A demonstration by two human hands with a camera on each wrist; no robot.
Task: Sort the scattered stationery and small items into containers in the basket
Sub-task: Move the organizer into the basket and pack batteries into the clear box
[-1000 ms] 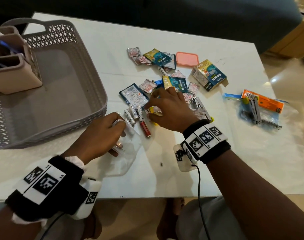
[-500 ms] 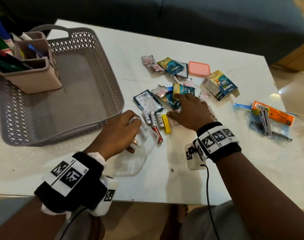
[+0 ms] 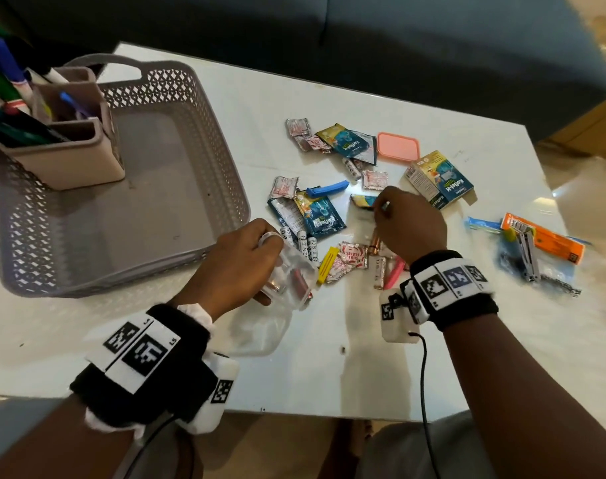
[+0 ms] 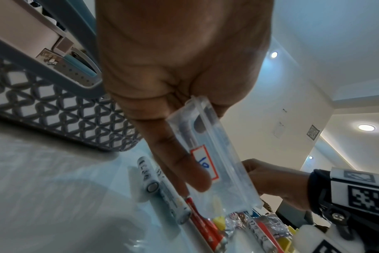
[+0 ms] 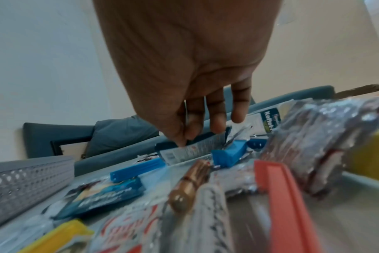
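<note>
My left hand (image 3: 256,261) grips the mouth of a clear zip bag (image 3: 287,281) lying on the white table beside the grey basket (image 3: 237,216). In the left wrist view the thumb of that hand (image 4: 190,174) presses on the bag's labelled top (image 4: 214,154). Batteries show inside the bag. My right hand (image 3: 381,210) pinches a blue sachet (image 3: 362,201) in the scattered pile; in the right wrist view its fingers (image 5: 193,135) hold the sachet's edge (image 5: 197,147). White batteries (image 3: 305,243) and a copper battery (image 3: 376,242) lie between the hands.
A beige pen holder (image 3: 66,160) full of pens stands in the basket's far left corner. On the table lie a blue clip (image 3: 325,190), a yellow clip (image 3: 327,264), foil packets, a pink lid (image 3: 397,146), a small box (image 3: 440,179) and a bagged stapler (image 3: 533,250).
My right hand has left the batteries beside the bag and moved right and away, onto the blue sachet. My left hand keeps hold of the zip bag.
</note>
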